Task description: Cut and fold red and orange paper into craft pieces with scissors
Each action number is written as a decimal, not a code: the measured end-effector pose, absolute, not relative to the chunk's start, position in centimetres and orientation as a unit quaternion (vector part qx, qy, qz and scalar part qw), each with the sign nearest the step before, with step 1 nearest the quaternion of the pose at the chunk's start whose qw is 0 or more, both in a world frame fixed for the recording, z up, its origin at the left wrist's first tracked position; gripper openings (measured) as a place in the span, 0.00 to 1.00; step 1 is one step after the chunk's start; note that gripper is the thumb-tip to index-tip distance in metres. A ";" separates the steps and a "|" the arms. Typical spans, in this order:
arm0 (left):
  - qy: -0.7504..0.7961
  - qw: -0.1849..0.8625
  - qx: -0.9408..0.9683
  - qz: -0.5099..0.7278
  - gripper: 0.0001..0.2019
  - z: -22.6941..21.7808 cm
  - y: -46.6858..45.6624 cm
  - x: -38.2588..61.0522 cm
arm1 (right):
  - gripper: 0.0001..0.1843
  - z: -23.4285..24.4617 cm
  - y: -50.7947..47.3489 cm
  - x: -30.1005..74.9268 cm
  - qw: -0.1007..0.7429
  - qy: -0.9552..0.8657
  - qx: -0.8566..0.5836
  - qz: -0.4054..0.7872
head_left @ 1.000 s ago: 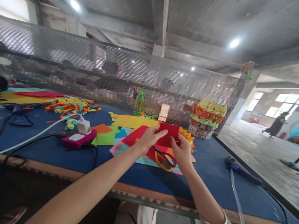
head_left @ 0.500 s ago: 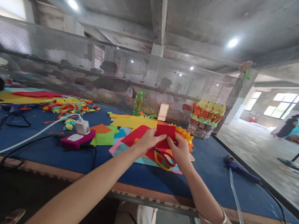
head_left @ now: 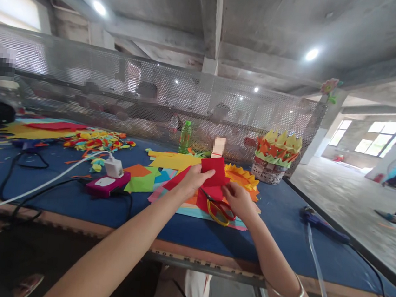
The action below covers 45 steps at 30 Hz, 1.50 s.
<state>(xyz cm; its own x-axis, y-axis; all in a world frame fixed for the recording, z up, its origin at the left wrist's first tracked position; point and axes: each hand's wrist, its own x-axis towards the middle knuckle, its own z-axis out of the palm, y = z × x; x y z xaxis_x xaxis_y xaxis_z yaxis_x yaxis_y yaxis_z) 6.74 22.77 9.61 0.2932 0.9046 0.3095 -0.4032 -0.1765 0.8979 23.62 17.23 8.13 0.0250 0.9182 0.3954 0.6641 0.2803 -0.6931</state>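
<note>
A piece of red paper [head_left: 216, 171] is raised above the table, pinched at its left side between the thumb and fingers of my left hand [head_left: 194, 180]. My right hand [head_left: 239, 198] has its fingers closed at the paper's lower right corner. Just below the hands lie scissors [head_left: 226, 213] with red and yellow handles. They rest on a pile of coloured sheets, among them a larger red sheet [head_left: 174, 179] and a light blue sheet [head_left: 187, 211]. Behind my right hand is a yellow-orange ring of pointed folded paper [head_left: 242, 175].
A purple power strip [head_left: 105, 185] with a white charger [head_left: 114, 166] stands left. Paper scraps [head_left: 97, 139] are heaped behind it. A green bottle [head_left: 185, 138] and a paper-trimmed basket [head_left: 269, 171] stand near the mesh screen [head_left: 176, 83]. A glue gun [head_left: 323, 226] lies right.
The red paper has tilted and shifted slightly left. My right hand has moved from its front down to the lower right corner. The view has turned slightly left.
</note>
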 end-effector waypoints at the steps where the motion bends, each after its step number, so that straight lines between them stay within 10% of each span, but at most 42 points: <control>1: 0.234 0.597 0.533 0.552 0.16 9.6 23.0 6.6 | 0.12 8.1 17.0 23.6 0.387 -0.696 -0.585 0.150; 10: 0.242 0.627 0.444 0.593 0.14 10.1 24.3 5.5 | 0.17 8.5 15.8 23.0 0.279 -0.747 -0.583 0.154; 27: 0.209 0.656 0.397 0.607 0.11 11.6 23.0 5.4 | 0.33 9.4 17.2 22.6 0.607 -0.570 -0.445 0.330; 45: 0.277 0.729 0.304 0.546 0.03 11.9 24.2 4.2 | 0.32 9.9 16.3 22.0 0.640 -0.536 -0.393 0.385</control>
